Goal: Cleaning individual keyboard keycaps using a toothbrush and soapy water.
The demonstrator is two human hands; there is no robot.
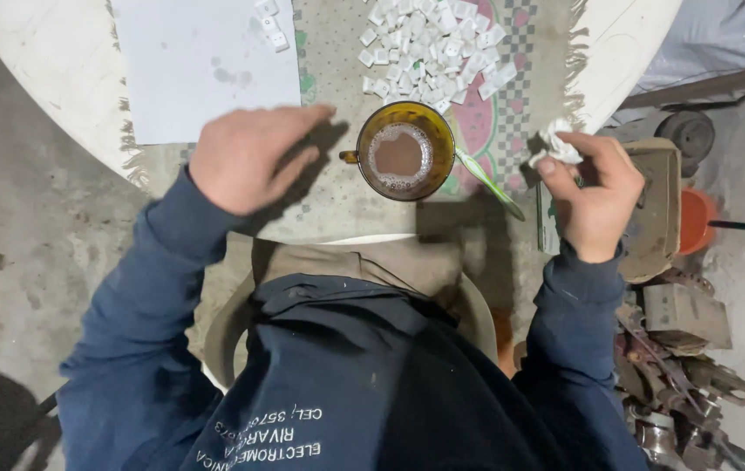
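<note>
Right hand (pixel 597 196) pinches crumpled white wad (pixel 555 144), mid-right; left hand (pixel 246 157) loose, empty — beside amber cup (pixel 404 150), centre.

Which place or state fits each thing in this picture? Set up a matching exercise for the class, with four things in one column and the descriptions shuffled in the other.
Things:
1. amber glass mug
2. white keycaps
3. crumpled white wad
4. left hand

Descriptions:
A. heaped on the patterned cloth, beyond the mug
B. pinched in the right hand
C. holds a frothy brown drink
D. empty, palm down beside the white sheet

Pairs: 1-C, 2-A, 3-B, 4-D
</note>
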